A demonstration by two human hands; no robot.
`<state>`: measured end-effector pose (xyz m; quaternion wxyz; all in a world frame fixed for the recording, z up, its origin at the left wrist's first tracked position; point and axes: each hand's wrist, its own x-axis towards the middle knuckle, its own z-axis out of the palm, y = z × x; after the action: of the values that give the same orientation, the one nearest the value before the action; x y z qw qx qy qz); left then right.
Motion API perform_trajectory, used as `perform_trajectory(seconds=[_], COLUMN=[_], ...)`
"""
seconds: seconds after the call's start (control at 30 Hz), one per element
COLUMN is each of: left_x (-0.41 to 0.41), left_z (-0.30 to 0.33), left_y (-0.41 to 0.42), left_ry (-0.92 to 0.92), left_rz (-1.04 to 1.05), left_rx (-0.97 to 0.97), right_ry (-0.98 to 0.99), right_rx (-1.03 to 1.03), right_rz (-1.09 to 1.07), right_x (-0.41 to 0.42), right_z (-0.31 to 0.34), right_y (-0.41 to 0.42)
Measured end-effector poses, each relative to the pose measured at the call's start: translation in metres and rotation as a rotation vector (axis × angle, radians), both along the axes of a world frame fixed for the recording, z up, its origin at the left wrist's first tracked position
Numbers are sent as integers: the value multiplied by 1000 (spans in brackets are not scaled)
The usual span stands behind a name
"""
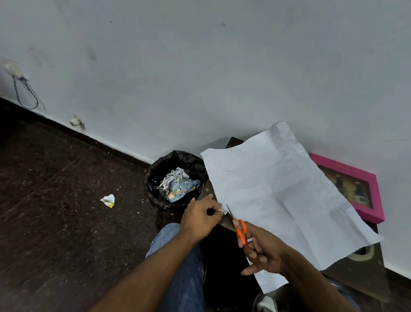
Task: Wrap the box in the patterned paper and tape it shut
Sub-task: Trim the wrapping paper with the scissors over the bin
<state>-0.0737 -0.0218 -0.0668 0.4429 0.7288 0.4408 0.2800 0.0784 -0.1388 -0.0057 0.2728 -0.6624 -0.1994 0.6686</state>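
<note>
My right hand around orange scissors, left hand pinching an indistinct scrap at blades, box half-hidden behind paper.

Black bin of scraps; paper scrap on floor.

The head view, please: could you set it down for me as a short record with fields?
left hand: pinches a small paper scrap at the scissor blades
right hand: holds the orange-handled scissors
paper sheet: spread white side up, creased
pink box: partly under the sheet, by the wall
bin: black liner, holds paper scraps
floor: one crumpled scrap left of the bin
</note>
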Motion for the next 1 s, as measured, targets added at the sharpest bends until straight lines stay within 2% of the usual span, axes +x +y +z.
perform_trajectory(seconds=[0.37,1.0], left_x=[0,0], left_z=[-1,0], left_y=[5,8], left_ry=[-36,-44], left_rz=[-24,-11], left_rx=[-87,-104], right_ry=[-11,-11], right_rx=[25,20], right_rz=[-59,-120], right_x=[-1,-2], right_z=[-1,5], right_y=[2,7])
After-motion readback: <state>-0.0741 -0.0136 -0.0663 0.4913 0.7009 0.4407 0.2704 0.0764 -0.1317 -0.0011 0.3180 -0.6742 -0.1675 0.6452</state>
